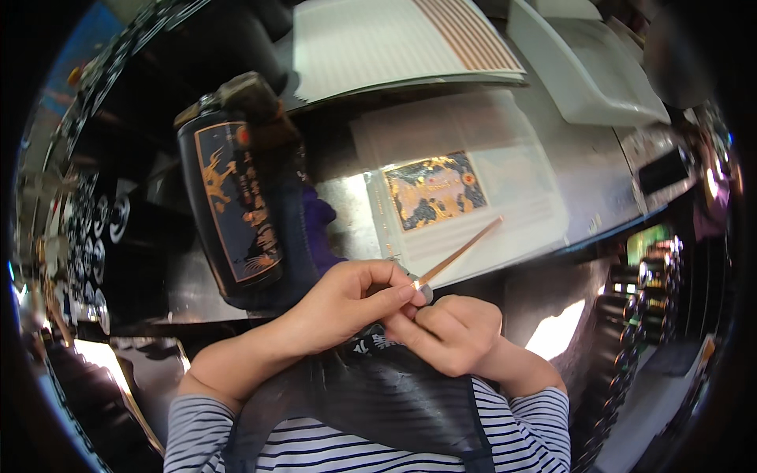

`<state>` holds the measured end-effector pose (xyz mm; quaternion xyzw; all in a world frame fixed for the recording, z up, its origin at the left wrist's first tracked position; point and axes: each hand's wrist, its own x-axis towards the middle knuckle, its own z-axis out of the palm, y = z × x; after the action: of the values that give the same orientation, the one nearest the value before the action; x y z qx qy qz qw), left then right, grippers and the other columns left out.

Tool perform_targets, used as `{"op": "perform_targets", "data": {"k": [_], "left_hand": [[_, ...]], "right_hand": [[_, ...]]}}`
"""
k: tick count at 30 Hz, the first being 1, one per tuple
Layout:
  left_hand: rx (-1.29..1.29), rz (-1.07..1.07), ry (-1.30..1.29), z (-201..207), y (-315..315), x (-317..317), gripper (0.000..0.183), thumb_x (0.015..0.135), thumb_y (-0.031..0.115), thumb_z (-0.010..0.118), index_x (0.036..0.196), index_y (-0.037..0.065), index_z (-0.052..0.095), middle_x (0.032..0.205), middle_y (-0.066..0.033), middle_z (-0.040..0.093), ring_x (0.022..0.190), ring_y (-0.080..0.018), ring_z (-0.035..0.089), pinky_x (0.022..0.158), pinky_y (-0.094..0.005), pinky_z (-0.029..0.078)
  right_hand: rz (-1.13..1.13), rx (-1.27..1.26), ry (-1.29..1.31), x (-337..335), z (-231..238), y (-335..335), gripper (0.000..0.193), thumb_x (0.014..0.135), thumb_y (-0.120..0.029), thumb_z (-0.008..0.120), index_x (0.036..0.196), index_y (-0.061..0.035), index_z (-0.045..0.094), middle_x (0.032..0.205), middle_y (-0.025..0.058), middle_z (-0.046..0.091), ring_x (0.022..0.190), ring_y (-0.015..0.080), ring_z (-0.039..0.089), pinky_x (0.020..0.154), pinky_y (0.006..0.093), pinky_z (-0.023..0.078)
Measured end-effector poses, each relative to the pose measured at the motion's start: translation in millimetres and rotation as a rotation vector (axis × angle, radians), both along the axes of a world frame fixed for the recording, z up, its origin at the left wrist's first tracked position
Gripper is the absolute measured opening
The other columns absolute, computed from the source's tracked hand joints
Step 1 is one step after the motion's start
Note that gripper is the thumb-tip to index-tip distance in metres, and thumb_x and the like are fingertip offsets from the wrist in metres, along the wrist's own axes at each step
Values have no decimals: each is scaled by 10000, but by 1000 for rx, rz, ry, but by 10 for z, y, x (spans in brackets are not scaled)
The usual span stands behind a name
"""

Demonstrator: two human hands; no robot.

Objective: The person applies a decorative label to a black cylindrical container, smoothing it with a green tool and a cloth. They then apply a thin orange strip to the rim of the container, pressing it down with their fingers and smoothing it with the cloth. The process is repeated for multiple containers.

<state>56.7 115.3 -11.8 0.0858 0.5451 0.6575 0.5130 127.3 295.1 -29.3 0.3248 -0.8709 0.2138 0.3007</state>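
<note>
My left hand [344,303] pinches a narrow copper-coloured strip [465,246] between thumb and forefinger. The strip slants up and right from the fingertips, its free end over a sheet of labels. Grey covers show at the fingertips where both hands meet. My right hand [456,331] is closed against the left one, fingers curled, and what they grip is hidden. Left of the hands, a black bottle [229,197] with a gold-patterned label rests on dark blue cloth [296,244]. A gold and dark label [436,191] lies on the translucent backing sheet [520,173] just beyond my hands.
A stack of white sheets [363,47] with copper stripes lies at the back. At the far right stands a white plastic tray [591,71], with a small black object [664,172] nearer. Rows of dark bottles [631,299] line the right side; shiny round tops [98,221] show left.
</note>
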Motion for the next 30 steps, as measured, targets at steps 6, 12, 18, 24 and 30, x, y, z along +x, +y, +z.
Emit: {"op": "perform_targets", "data": {"k": [6,12,18,24,30], "left_hand": [[-304,-72,901,454,-209,-76,119,890,124,552,911,17,600,777,-114,591,726,-285,598,652,-342,483],[-135,222,125,835,-654,-252,338,994,181,401,1086,-59,619,949,-111,655,702,-104,619,654,-216,500],[-295,317,650,914,-943,-344,100,837,70,660,902,-6,658,812,-48,641,703,-116,585,642,-238,463],[-437,735,1129,774,-1247,-773,128,855,145,643,804,29,624,817,-66,582,844,-186,510,764,-294,405],[-325,932,896,534,-1298,-1022,93,790,107,686,769,41,624,750,-21,603,796,-162,500,778,-295,393]], "right_hand": [[119,-327,-595,-499,473,66,369,757,-153,714,1115,-90,648,878,60,675,647,163,606,621,259,494],[233,-596,-1155,-892,728,-50,80,807,-62,696,819,8,657,733,37,625,610,60,551,540,203,422],[281,-519,-1122,-1221,901,-393,92,796,-49,705,860,9,672,742,40,629,622,56,569,535,196,422],[220,-657,-1120,-1788,990,-837,104,824,-95,697,835,-5,646,735,8,630,651,48,567,607,179,459],[149,-657,-1189,-2066,963,-968,124,825,-107,709,808,-17,626,713,-18,604,628,16,521,567,150,399]]}}
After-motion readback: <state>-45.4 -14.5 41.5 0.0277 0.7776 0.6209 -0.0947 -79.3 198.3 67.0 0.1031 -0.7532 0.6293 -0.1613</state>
